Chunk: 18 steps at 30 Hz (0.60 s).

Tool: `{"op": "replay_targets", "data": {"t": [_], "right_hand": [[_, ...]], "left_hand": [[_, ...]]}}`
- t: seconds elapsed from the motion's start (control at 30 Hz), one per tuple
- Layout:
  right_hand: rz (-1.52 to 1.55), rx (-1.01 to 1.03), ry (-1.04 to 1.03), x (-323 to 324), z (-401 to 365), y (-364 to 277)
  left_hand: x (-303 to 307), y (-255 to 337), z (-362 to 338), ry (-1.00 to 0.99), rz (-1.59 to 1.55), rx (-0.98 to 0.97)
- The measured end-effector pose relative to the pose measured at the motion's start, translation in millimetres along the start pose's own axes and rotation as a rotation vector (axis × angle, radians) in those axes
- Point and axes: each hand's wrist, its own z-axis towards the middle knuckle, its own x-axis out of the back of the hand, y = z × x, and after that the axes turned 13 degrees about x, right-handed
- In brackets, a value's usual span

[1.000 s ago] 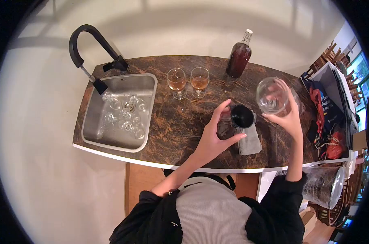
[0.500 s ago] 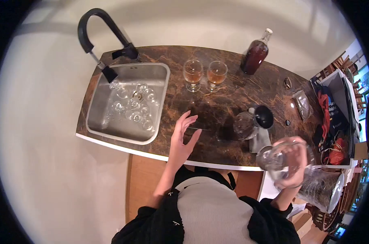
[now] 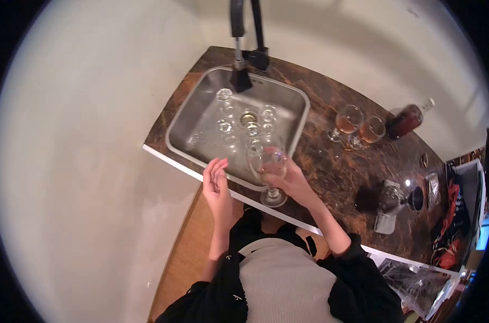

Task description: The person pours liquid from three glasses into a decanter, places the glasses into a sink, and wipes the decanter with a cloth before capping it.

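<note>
My right hand (image 3: 292, 182) is wrapped round the bowl of a clear stemmed glass (image 3: 273, 197). The bowl is over the front right part of the steel sink (image 3: 181, 116) and the foot points toward me, above the counter edge. To the left, my left hand (image 3: 217, 185) is held at the sink's front rim, fingers slightly curled and nothing in them. Several small clear glass pieces (image 3: 252, 128) lie in the sink around the drain; their exact kind is hard to make out. A black faucet (image 3: 241, 81) hangs over the back of the sink.
Two stemmed glasses of amber drink (image 3: 350, 119) stand right of the sink, beside a dark red bottle (image 3: 406, 123). Farther right, a clear glass vessel with a black top (image 3: 392, 199) is by a grey cloth (image 3: 385, 223). An open box (image 3: 470, 199) holds bags.
My view has turned left toward the sink. My right hand has carried the stemmed glass from the counter's right end to the sink. My left hand is now at the sink's front rim.
</note>
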Motion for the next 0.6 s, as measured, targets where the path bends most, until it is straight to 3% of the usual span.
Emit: {"op": "replay_targets", "data": {"t": [0.23, 0.33, 0.43, 0.53, 0.6], "right_hand": [[-0.092, -0.329, -0.101, -92.5, 135.6, 83.3], [-0.01, -0.435, -0.06, -115.6, 186.4, 139.0], [0.264, -0.595, -0.118, -117.6, 230.6, 190.2], [0.394, -0.71, 0.191, -126.4, 254.8, 244.8], [0.565, -0.938, 0.246, -120.1, 266.9, 265.7]], "left_hand": [[98.5, 1.8, 43.4, 0.19, 0.001, -0.013], [122.6, 12.4, 54.3, 0.237, -0.001, 0.001], [143.4, 16.2, 61.7, 0.272, 0.018, 0.021], [159.6, 18.9, 65.6, 0.318, 0.016, 0.042], [167.9, 18.4, 67.3, 0.35, 0.009, 0.057]]}}
